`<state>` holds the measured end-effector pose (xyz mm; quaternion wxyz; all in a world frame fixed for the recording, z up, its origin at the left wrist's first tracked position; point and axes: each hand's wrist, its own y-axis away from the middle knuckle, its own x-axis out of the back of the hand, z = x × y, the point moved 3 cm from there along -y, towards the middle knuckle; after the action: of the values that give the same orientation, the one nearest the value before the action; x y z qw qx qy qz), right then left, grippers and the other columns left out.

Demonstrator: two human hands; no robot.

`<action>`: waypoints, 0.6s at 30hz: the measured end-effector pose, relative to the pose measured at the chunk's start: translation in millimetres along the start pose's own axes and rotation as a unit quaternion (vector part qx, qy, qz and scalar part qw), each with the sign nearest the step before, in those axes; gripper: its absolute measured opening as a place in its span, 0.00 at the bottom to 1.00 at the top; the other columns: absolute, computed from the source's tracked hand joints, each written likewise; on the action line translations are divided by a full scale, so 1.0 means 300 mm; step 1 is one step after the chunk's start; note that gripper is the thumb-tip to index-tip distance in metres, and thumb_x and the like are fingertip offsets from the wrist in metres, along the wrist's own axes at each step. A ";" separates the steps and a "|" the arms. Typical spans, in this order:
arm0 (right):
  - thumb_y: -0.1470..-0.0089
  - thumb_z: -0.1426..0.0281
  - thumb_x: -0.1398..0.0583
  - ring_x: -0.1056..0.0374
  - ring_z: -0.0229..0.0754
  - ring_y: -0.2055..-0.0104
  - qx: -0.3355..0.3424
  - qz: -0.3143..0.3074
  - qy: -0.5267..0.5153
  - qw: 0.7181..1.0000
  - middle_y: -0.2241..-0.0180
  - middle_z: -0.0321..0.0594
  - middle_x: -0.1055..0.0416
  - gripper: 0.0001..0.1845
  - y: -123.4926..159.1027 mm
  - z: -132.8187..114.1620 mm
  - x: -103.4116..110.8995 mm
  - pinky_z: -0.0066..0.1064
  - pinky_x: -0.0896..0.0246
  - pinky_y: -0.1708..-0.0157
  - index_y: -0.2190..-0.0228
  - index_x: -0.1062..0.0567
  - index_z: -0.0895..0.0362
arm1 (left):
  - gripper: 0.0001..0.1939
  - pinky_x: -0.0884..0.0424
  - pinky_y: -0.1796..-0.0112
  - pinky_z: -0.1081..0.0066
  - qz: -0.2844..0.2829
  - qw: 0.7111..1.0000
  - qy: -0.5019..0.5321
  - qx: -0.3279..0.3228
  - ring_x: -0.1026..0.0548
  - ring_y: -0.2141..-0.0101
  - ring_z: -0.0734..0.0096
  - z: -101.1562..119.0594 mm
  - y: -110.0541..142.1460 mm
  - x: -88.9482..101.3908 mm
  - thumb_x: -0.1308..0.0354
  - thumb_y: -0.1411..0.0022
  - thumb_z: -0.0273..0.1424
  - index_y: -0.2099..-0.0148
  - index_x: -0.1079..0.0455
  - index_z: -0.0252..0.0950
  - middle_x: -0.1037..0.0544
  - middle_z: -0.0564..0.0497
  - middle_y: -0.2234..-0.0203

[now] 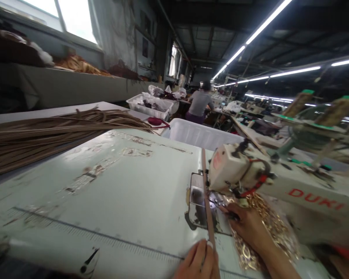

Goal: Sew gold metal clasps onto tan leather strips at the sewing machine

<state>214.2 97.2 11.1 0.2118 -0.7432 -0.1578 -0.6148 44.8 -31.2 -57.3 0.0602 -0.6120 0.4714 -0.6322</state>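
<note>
A narrow brown strap [207,201] runs from the front table edge under the head of a white sewing machine [279,182] marked DUKI. My left hand [199,261] is at the bottom edge, fingers pinched on the near end of the strap. My right hand [246,223] lies beside the needle area on the metal plate [196,197], fingertips pressed together at the strap near the presser foot. What the right fingers grip is hard to make out. A heap of gold metal buckles [275,226] lies under and beside my right wrist.
A large bundle of brown straps [46,131] covers the table's left. A white plastic bin [197,133] stands behind the table, another bin [149,104] farther back. A person [200,104] sits at a distant workstation. Thread cones [299,102] stand at right.
</note>
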 end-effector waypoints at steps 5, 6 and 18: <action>0.49 0.75 0.44 0.29 0.40 0.72 -0.003 0.025 0.002 1.000 0.75 0.37 0.25 0.09 -0.002 -0.046 0.040 0.26 0.50 0.74 0.72 0.24 0.55 | 0.15 0.31 0.54 0.70 -0.130 0.984 0.100 -0.069 0.28 0.54 0.62 -0.091 -0.055 0.086 0.51 0.33 0.29 0.47 0.34 0.29 0.25 0.45 0.55; 0.48 0.74 0.44 0.29 0.40 0.71 -0.004 0.027 -0.001 1.000 0.74 0.37 0.25 0.08 -0.001 -0.047 0.041 0.26 0.50 0.73 0.72 0.24 0.55 | 0.15 0.30 0.54 0.69 -0.142 0.980 0.114 -0.075 0.28 0.54 0.61 -0.103 -0.072 0.097 0.51 0.34 0.28 0.47 0.34 0.28 0.25 0.45 0.56; 0.40 0.67 0.45 0.30 0.39 0.70 0.030 0.049 -0.005 0.998 0.73 0.36 0.26 0.12 0.008 -0.043 0.025 0.28 0.53 0.71 0.73 0.27 0.55 | 0.08 0.29 0.59 0.70 -0.235 0.928 0.284 -0.060 0.27 0.62 0.67 -0.220 -0.212 0.078 0.50 0.34 0.24 0.59 0.30 0.36 0.25 0.48 0.65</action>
<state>205.8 88.5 20.2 0.2635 -0.7462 -0.1407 -0.5950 16.1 23.1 14.9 -0.2635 -0.5025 0.3489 -0.7459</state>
